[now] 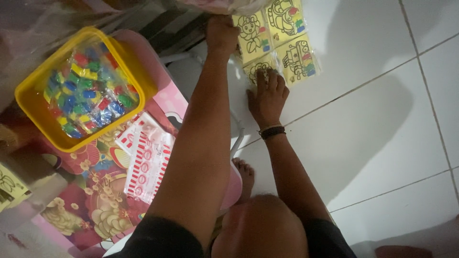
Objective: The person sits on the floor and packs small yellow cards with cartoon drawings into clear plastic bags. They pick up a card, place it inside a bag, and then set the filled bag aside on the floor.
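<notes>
Several yellow picture cards in clear sleeves lie side by side on the white tiled floor, printed with flowers and vehicles and small colour sachets. My left hand reaches to the top left of them. Its fingers are closed at the edge of the flower card, just under a clear plastic bag. My right hand, with a dark band on the wrist, lies palm down with its fingers spread on the lower flower card.
A yellow tub of small coloured blocks stands on a pink stool at the left. Red-and-white paper packets and a red sheet with gold flowers lie beside it. My bare foot rests on the floor.
</notes>
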